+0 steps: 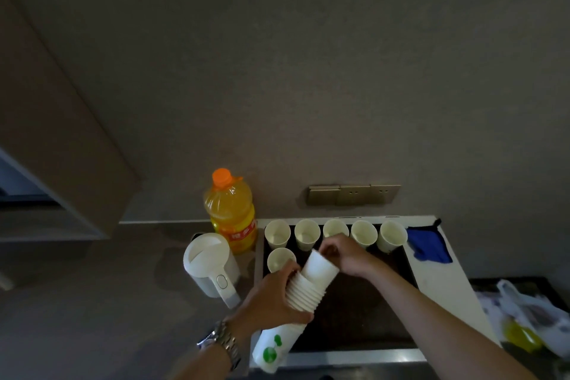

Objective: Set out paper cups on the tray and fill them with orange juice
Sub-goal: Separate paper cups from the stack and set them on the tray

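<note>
1. Left hand (271,299) is wrapped around the cup stack (303,287), tilted over the tray (354,318).
2. Right hand (345,254) pinches the top cup's rim.
3. Six cups (307,234) stand at the tray's far side; juice bottle (231,213) just left.

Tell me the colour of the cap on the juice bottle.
Orange. The cap tops the juice bottle left of the tray, seen in the head view.
</note>
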Demonstrator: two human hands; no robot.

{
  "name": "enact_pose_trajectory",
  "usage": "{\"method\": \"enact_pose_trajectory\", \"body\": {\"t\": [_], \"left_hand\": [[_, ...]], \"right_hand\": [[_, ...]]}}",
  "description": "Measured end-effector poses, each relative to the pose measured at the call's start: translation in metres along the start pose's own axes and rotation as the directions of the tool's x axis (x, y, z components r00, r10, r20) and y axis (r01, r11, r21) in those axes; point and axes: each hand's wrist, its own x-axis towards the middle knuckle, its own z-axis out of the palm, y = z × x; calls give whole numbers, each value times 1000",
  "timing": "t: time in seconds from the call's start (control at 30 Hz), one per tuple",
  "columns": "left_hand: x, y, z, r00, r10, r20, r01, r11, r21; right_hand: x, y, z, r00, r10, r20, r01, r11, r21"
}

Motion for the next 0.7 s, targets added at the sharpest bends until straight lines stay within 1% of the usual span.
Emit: {"method": "enact_pose_trajectory", "body": {"t": [0.07,0.13,0.2,0.23,0.4,0.57,0.7], "left_hand": [[-3,-8,4,1000,-18,19,19,999,-32],[-5,-16,7,999,-49,4,49,996,-77],[-4,-19,8,998,-56,-8,55,994,-94],[-3,-18,9,999,-53,-9,52,994,-92],[-1,-15,8,997,-64,-32,61,995,-78],[-3,-23,9,996,-84,-31,82,996,-44],[-6,-28,13,993,-106,-56,105,994,-34]], "right_hand": [[-1,9,-20,993,74,-92,-71,997,33],[-5,16,-36,985,153,-83,-146,986,75],[-9,22,-39,973,222,-62,-216,972,94],[-10,23,-37,965,252,-74,-244,964,102],[-4,34,-3,920,345,-183,-314,932,180],[7,34,31,877,432,-211,-362,882,301],[15,33,48,858,460,-228,-372,863,342]]}}
